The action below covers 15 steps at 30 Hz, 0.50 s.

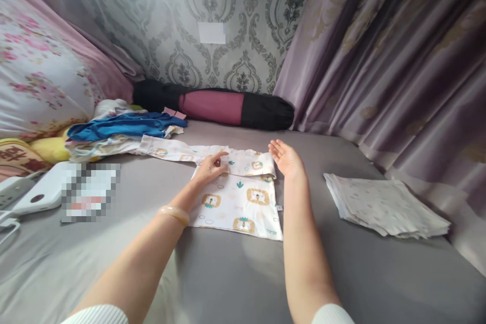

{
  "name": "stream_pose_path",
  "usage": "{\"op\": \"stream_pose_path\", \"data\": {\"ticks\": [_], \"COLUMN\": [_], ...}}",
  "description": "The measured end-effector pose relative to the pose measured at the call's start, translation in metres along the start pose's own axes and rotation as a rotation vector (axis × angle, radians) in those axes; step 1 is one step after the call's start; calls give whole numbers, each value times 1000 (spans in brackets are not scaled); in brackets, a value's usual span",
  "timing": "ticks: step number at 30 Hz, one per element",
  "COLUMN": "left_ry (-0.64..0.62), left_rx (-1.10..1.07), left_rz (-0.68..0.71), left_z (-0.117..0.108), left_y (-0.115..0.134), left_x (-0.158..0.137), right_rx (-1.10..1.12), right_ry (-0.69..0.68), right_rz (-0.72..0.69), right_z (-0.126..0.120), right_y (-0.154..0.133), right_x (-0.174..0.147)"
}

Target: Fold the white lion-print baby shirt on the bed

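A small white garment (228,207) printed with yellow lion faces and green leaves lies flat on the grey sheet. Across its far part runs a long sleeve-like strip (170,149) of the same print, reaching out to the left. My left hand (210,168) rests on the cloth where the strip meets the body, thumb and forefinger apart, with a pale bangle (173,214) on its wrist. Beside the far right corner of the garment is my right hand (287,159), fingers stretched out and palm turned inward, holding nothing. A small white tag (280,208) sticks out at the right edge.
To the right lies a stack of folded pale cloth (385,206). A heap of clothes with a blue piece (125,126) is at left, near a white device (47,190) and a blurred-out item (91,193). A black-and-maroon bolster (212,106) lines the wall.
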<state>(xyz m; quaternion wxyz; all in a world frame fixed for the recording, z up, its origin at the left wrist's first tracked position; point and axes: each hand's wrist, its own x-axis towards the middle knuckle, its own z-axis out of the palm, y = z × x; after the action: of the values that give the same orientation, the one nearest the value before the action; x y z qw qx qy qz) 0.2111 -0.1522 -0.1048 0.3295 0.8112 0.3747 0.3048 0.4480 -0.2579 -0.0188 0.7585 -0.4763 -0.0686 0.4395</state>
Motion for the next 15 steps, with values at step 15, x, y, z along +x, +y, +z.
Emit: {"op": "stream_pose_path", "data": {"ticks": [15], "left_ry": [224], "left_rx": [-126], "left_rz": [141], "left_z": [7], "left_y": [-15], "left_x": [6], "right_rx": [34], "right_ry": [117], "right_rz": [-4], "right_z": [-25], "right_y": [-4], "right_x": [10]}}
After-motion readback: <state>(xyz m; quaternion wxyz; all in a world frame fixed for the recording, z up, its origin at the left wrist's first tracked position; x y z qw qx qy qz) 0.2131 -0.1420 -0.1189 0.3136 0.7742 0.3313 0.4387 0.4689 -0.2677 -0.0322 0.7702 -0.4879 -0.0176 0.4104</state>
